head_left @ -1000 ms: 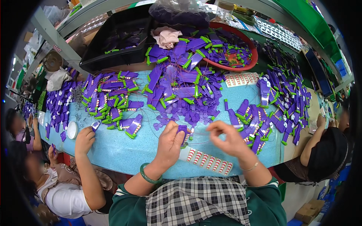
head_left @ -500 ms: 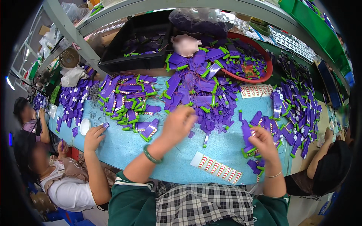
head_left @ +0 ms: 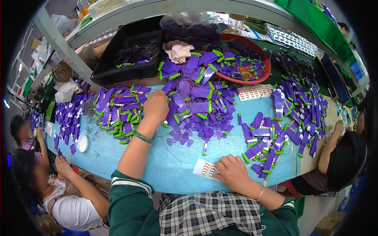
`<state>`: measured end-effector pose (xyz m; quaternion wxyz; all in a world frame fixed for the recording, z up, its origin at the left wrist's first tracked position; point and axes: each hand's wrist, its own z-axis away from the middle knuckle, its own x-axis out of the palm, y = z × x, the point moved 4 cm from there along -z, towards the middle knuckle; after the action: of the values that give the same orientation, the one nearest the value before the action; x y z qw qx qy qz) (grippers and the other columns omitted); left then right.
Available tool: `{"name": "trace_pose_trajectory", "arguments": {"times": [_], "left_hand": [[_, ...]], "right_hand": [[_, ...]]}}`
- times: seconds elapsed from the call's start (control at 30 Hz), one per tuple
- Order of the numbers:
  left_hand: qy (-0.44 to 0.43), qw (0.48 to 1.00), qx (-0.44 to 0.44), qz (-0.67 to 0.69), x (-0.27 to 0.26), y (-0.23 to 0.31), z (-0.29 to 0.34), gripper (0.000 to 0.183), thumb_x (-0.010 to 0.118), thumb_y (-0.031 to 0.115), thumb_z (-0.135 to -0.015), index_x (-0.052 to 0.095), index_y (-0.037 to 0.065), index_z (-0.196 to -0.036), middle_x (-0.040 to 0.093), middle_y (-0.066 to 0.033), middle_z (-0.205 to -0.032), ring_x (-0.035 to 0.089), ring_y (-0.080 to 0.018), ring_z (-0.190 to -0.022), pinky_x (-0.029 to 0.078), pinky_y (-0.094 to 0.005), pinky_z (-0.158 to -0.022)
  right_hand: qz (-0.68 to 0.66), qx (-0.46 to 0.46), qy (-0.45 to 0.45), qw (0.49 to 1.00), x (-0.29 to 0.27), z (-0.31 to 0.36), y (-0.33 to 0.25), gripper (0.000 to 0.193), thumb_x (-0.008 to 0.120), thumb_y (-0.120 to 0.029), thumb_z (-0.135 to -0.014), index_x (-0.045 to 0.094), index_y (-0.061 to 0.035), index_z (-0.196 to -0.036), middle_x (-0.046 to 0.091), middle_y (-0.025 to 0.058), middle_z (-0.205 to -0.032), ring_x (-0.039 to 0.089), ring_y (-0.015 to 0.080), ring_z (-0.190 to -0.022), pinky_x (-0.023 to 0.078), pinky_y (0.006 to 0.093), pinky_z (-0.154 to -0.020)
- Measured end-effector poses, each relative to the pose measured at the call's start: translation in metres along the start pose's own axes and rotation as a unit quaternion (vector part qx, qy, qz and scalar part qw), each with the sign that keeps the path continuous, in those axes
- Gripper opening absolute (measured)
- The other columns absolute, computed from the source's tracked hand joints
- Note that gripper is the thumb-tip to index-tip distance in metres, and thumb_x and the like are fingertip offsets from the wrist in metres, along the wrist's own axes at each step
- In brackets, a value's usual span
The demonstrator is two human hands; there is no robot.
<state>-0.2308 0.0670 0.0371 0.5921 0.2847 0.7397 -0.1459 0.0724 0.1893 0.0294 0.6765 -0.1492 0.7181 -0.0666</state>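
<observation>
My left hand (head_left: 156, 108) reaches over the near side of the piles with its fingers curled. The back of the hand hides whatever is in them. Beside it lie the left pile of purple strips with green ends (head_left: 122, 112) and the larger middle pile of purple pieces (head_left: 197, 98) with thin red wires. My right hand (head_left: 234, 173) is down at the sticker sheet (head_left: 201, 168), a white strip with red-and-yellow chevrons. Its bent fingers grip the right part of the sheet and cover it.
Purple pieces, many with green ends, spread in a right-hand pile (head_left: 271, 137). Behind are a black bin (head_left: 98, 74), a red basin (head_left: 252, 81), a pink cloth (head_left: 178, 51) and a second sticker sheet (head_left: 256, 92). Co-workers sit left (head_left: 75, 204) and right (head_left: 342, 157).
My left hand has moved left and away from me toward the piles. My right hand has left the right-hand pile for the near sticker sheet. The view has shifted slightly.
</observation>
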Motion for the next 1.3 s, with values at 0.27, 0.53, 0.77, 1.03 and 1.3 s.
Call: {"name": "trace_pose_trajectory", "arguments": {"times": [0.27, 0.53, 0.77, 1.03, 1.3], "left_hand": [[0.009, 0.764, -0.013, 0.645, -0.076, 0.039, 0.097, 0.025, 0.036, 0.019, -0.102, 0.048, -0.002, -0.107, 0.059, -0.0106, -0.086, 0.064, -0.0182, -0.075, 0.054, -0.0283, -0.055], [-0.225, 0.605, -0.115, 0.755, -0.009, 0.096, 0.200, 0.021, 0.037, 0.015, -0.101, 0.042, 0.001, -0.115, 0.057, -0.0109, -0.099, 0.061, -0.0184, -0.088, 0.057, -0.0300, -0.066], [-0.245, 0.607, -0.137, 0.744, 0.010, 0.099, 0.206, 0.019, 0.038, 0.007, -0.098, 0.044, 0.000, -0.114, 0.055, -0.0082, -0.099, 0.059, -0.0145, -0.089, 0.056, -0.0288, -0.073], [-0.236, 0.581, -0.173, 0.760, 0.013, 0.093, 0.207, 0.020, 0.040, 0.005, -0.097, 0.045, 0.000, -0.116, 0.054, -0.0069, -0.100, 0.057, -0.0150, -0.094, 0.057, -0.0302, -0.075], [-0.216, 0.560, -0.200, 0.774, 0.016, 0.092, 0.209, 0.021, 0.042, 0.009, -0.097, 0.046, 0.002, -0.117, 0.056, -0.0071, -0.099, 0.058, -0.0170, -0.093, 0.055, -0.0323, -0.076]], "right_hand": [[-0.096, -0.024, -0.011, 0.995, -0.010, -0.010, 0.013, 0.034, 0.072, -0.017, -0.072, 0.064, -0.0118, -0.104, 0.054, 0.0028, -0.095, 0.051, 0.0215, -0.091, 0.038, 0.0356, -0.076], [-0.110, -0.021, 0.039, 0.993, 0.014, -0.018, 0.003, 0.026, 0.074, -0.017, -0.070, 0.065, -0.0120, -0.093, 0.055, 0.0016, -0.088, 0.052, 0.0204, -0.087, 0.038, 0.0349, -0.075], [-0.076, 0.012, 0.072, 0.994, 0.018, -0.025, -0.001, 0.019, 0.074, -0.019, -0.070, 0.065, -0.0140, -0.085, 0.055, -0.0010, -0.084, 0.052, 0.0193, -0.083, 0.036, 0.0349, -0.070], [-0.107, -0.009, 0.118, 0.987, 0.025, -0.030, -0.004, 0.008, 0.069, -0.017, -0.074, 0.062, -0.0171, -0.079, 0.053, -0.0034, -0.078, 0.053, 0.0163, -0.075, 0.035, 0.0344, -0.068], [-0.103, -0.026, 0.160, 0.981, 0.027, -0.030, -0.006, 0.006, 0.068, -0.016, -0.075, 0.062, -0.0170, -0.077, 0.054, -0.0039, -0.077, 0.052, 0.0153, -0.073, 0.035, 0.0334, -0.067]]}}
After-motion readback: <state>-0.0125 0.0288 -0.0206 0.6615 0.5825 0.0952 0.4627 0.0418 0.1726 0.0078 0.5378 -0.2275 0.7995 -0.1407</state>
